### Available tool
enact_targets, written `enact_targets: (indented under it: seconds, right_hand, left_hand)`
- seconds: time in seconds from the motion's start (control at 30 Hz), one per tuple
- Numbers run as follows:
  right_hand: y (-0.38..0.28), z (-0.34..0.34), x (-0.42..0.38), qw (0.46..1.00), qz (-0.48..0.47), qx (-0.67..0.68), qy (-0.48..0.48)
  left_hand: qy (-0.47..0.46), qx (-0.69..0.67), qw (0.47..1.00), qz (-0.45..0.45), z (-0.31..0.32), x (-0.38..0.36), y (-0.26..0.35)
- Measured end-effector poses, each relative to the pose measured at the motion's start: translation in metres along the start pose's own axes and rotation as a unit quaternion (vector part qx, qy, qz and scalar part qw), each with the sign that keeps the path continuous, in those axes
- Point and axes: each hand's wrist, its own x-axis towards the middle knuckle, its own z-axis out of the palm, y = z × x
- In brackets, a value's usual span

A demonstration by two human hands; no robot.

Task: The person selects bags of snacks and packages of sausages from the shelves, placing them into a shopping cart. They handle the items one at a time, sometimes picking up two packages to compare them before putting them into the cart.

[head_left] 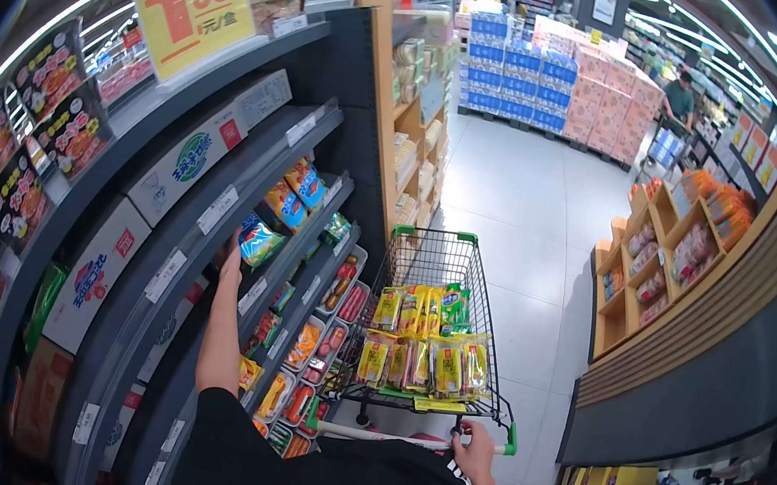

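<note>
My left hand reaches into the shelf on the left, against the left edge of a blue-green snack packet. Its fingers are mostly hidden, so whether they grip the packet does not show. Blue and orange snack packets lie just beyond it. At the right end of the shopping cart's handle, my right hand is closed round the bar. Inside the wire shopping cart are several yellow packets in two rows, and a green packet at the back.
Below the snack packets, the shelf holds trays of packaged food. Cartons line the upper shelf under a yellow price sign. A wooden display stand flanks the tiled aisle. Farther off, a person stands by another cart.
</note>
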Motion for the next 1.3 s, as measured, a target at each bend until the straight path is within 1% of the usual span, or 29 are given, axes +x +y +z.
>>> enact_targets:
  seconds: [0.03, 0.13, 0.17, 0.27, 0.3, 0.37, 0.4, 0.43, 0.5, 0.53, 0.57, 0.6, 0.67, 0.7, 0.8, 0.83, 0.87, 0.93, 0.97, 1.07, 1.2, 1.3]
  right_hand:
    - [0.000, 0.001, 0.003, 1.000, 0.005, 0.011, -0.008]
    - [0.001, 0.002, 0.010, 0.998, -0.028, 0.058, -0.028]
    - [-0.003, -0.001, 0.013, 0.996, -0.027, 0.076, -0.047]
    - [-0.027, -0.008, 0.023, 0.994, -0.074, 0.008, -0.075]
    - [-0.050, -0.016, 0.027, 0.991, -0.099, -0.016, -0.084]
    - [-0.072, -0.015, 0.037, 0.986, -0.143, -0.021, -0.077]
    - [-0.083, -0.014, 0.042, 0.983, -0.165, -0.022, -0.074]
    - [-0.098, -0.013, 0.050, 0.976, -0.205, -0.011, -0.066]
    - [-0.123, -0.008, 0.060, 0.973, -0.199, 0.076, -0.084]
    - [-0.135, -0.005, 0.064, 0.969, -0.195, 0.120, -0.091]
    - [-0.146, -0.003, 0.070, 0.962, -0.219, 0.134, -0.096]
    - [-0.155, 0.002, 0.075, 0.954, -0.168, 0.206, -0.138]
    - [-0.168, 0.013, 0.081, 0.911, -0.056, 0.345, -0.217]
    - [-0.171, 0.021, 0.086, 0.886, -0.042, 0.388, -0.249]
    - [-0.187, 0.027, 0.103, 0.823, 0.071, 0.471, -0.311]
    - [-0.185, 0.029, 0.108, 0.861, 0.055, 0.397, -0.313]
    - [-0.175, 0.040, 0.109, 0.845, 0.063, 0.428, -0.315]
    - [-0.176, 0.053, 0.109, 0.810, 0.078, 0.488, -0.316]
    - [-0.175, 0.053, 0.104, 0.794, 0.085, 0.510, -0.320]
    - [-0.172, 0.042, 0.094, 0.780, 0.091, 0.519, -0.338]
    - [-0.167, 0.036, 0.086, 0.791, 0.109, 0.511, -0.320]
    - [-0.164, 0.033, 0.085, 0.802, 0.108, 0.500, -0.309]
  left_hand:
    - [0.014, 0.027, 0.999, -0.015, -0.005, -0.001, 0.003]
    - [-0.007, -0.124, 0.992, -0.024, -0.017, -0.007, -0.006]
    - [-0.039, -0.197, 0.979, -0.025, -0.022, -0.014, -0.009]
    - [-0.128, -0.272, 0.946, -0.123, -0.043, -0.047, 0.002]
    - [-0.143, -0.269, 0.946, -0.111, -0.050, -0.063, 0.008]
    - [-0.175, -0.263, 0.945, -0.087, -0.059, -0.100, 0.026]
    - [-0.169, -0.280, 0.943, -0.064, -0.061, -0.121, 0.035]
    - [-0.180, -0.285, 0.938, -0.079, -0.065, -0.139, 0.038]
    - [-0.197, -0.292, 0.929, -0.113, -0.073, -0.175, 0.041]
    - [-0.205, -0.289, 0.928, -0.117, -0.076, -0.193, 0.040]
    - [-0.197, -0.290, 0.926, -0.139, -0.078, -0.210, 0.029]
    - [-0.190, -0.290, 0.924, -0.161, -0.079, -0.229, 0.019]
    - [-0.235, -0.315, 0.902, -0.179, -0.082, -0.273, 0.024]
    - [-0.259, -0.307, 0.896, -0.188, -0.085, -0.291, 0.025]
    - [-0.308, -0.309, 0.879, -0.191, -0.081, -0.338, 0.016]
    - [-0.345, -0.311, 0.863, -0.197, -0.082, -0.350, 0.020]
    - [-0.346, -0.310, 0.868, -0.176, -0.078, -0.362, 0.019]
    - [-0.376, -0.285, 0.867, -0.160, -0.078, -0.378, 0.019]
    - [-0.379, -0.275, 0.874, -0.131, -0.076, -0.386, 0.017]
    - [-0.390, -0.252, 0.874, -0.142, -0.080, -0.398, 0.019]
    - [-0.408, -0.238, 0.871, -0.136, -0.081, -0.406, 0.015]
    - [-0.437, -0.231, 0.857, -0.145, -0.081, -0.405, 0.016]
